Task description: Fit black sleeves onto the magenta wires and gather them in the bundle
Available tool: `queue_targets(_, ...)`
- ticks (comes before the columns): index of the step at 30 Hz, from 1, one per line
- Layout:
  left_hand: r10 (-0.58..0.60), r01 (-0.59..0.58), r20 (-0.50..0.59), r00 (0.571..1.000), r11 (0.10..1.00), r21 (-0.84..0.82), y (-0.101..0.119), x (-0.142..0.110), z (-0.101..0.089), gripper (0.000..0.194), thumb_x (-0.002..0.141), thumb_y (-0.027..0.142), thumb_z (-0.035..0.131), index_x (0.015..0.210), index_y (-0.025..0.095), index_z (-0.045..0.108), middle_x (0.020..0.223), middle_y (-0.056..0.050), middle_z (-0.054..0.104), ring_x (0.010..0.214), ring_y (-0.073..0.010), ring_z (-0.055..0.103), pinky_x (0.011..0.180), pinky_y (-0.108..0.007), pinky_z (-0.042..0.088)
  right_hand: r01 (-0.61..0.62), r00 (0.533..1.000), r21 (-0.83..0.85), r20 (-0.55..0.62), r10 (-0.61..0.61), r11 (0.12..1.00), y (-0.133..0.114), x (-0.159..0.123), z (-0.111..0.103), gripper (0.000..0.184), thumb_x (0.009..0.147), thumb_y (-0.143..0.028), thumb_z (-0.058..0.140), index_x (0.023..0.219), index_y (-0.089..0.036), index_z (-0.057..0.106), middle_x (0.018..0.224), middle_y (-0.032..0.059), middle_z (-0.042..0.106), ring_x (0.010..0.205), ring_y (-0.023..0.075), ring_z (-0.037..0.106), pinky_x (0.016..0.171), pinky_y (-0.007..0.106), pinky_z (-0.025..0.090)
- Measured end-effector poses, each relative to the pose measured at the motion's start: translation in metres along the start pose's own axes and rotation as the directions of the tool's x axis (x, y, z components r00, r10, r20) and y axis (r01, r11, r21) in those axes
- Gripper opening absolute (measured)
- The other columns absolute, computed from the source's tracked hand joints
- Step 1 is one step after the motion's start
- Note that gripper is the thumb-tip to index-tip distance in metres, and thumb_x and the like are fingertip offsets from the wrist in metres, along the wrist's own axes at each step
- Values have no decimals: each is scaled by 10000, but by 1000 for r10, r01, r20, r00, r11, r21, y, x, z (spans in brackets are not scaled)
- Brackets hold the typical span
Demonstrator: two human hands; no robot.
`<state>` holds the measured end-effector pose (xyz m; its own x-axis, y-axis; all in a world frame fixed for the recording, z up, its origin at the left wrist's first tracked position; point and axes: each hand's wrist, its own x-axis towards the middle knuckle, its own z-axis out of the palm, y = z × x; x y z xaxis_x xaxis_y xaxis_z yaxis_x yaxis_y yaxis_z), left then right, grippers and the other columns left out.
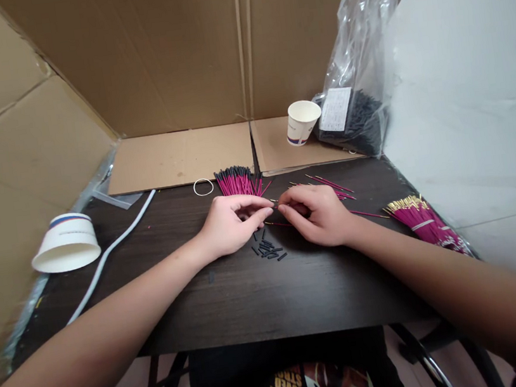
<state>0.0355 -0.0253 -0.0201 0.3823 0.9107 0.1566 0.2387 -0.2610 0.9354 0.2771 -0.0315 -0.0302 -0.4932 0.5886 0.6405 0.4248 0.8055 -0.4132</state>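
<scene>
You're pinching a thin pink wire (275,223) between both hands mid-table: left hand (231,225) and right hand (316,214) are closing narrow on it, fingertips nearly meeting. Black sleeves (268,249) are lying just near of them, a capped bundle (236,180) just beyond.

Two paper cups (302,121) (one (66,241) overturned), one rubber band (203,187), one plastic bag (357,77).

- We look from our head, forward and down, onto the dark desk (234,299).
- We sit close; cardboard walls (147,55) fill the background.
</scene>
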Motion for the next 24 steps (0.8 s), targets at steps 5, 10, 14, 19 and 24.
queue_targets(5,11,-11,-13,1000,999,-39,1,1,-4,568,845,293,890,1367,111,758,1022,-125,838,778,-134,753,652,-218,599,-96,991,54,-91,100,994,-6,4,-4,199,1081,-251,639,981,-117,747,893,58,636,791,79,552,712,230,418)
queue_targets(10,39,-39,-1,999,999,-13,-1,1,-5,405,855,285,865,1209,112,771,1006,-120,830,787,-135,750,674,-228,598,-241,956,193,-121,267,951,-9,7,-4,248,1068,-340,688,965,-141,796,869,52,623,772,79,549,693,232,429)
queue_targets(14,67,-68,18,998,997,38,-4,1,-5,257,891,319,838,1053,123,802,958,-102,822,755,-136,739,670,-250,605,-397,893,406,-37,449,823,-9,7,1,348,1032,-459,725,961,-121,771,858,52,666,733,72,569,661,214,453)
queue_targets(19,140,-144,39,989,984,103,-3,1,-6,220,926,355,823,970,140,836,882,-76,810,714,-121,708,652,-243,581,-504,818,594,94,568,627,-11,9,4,482,972,-579,783,1001,-101,728,738,26,624,599,45,496,557,180,417)
queue_targets(24,206,-215,78,975,966,146,0,-1,-5,248,942,397,841,978,153,864,875,-68,805,640,-94,603,615,-248,530,-573,767,672,239,595,469,-15,9,4,583,935,-651,813,1088,-95,726,832,52,682,541,43,485,485,194,428)
